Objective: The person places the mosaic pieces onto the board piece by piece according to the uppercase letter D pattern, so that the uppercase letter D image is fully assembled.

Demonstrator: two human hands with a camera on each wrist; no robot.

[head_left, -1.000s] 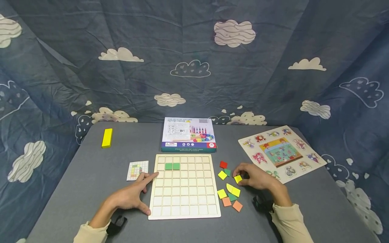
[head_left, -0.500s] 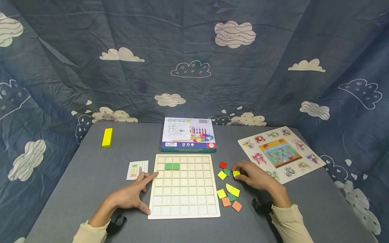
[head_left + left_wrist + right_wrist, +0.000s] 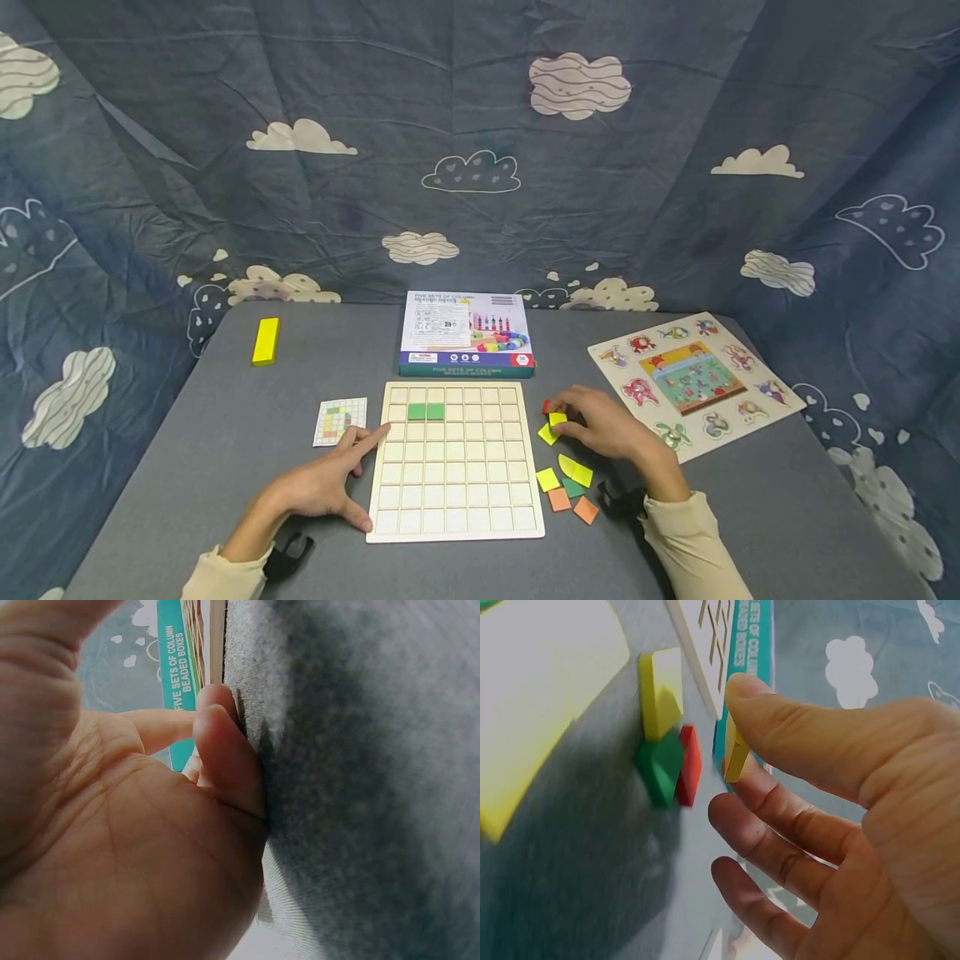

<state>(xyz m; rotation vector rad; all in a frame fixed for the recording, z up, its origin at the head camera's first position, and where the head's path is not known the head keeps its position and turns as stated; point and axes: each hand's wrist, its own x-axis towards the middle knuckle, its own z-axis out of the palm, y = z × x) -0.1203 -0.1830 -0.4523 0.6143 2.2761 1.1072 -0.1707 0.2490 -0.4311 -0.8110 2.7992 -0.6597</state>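
My right hand (image 3: 611,425) pinches a yellow square tile (image 3: 557,418) between thumb and fingers, above the loose tiles right of a pale wooden grid board (image 3: 457,473). Under it in the head view lie another yellow tile (image 3: 547,435) and a red tile (image 3: 546,407). The right wrist view also shows a green tile (image 3: 660,771) beside the red one, hidden in the head view. My left hand (image 3: 318,490) lies with spread fingers along the board's left edge, thumb at its near corner. Two green tiles (image 3: 425,412) sit side by side in the board's second row.
Nearer me are more yellow, green and orange tiles (image 3: 559,499). A small pattern card (image 3: 352,415) lies by the left fingertips. Behind the board is a boxed toy set (image 3: 467,333). A sea-animal puzzle board (image 3: 626,367) lies at right, a yellow block (image 3: 266,342) at far left.
My right hand has carried the pinched yellow tile left and slightly away from me, over the loose tiles. The left hand stays at the board's edge.
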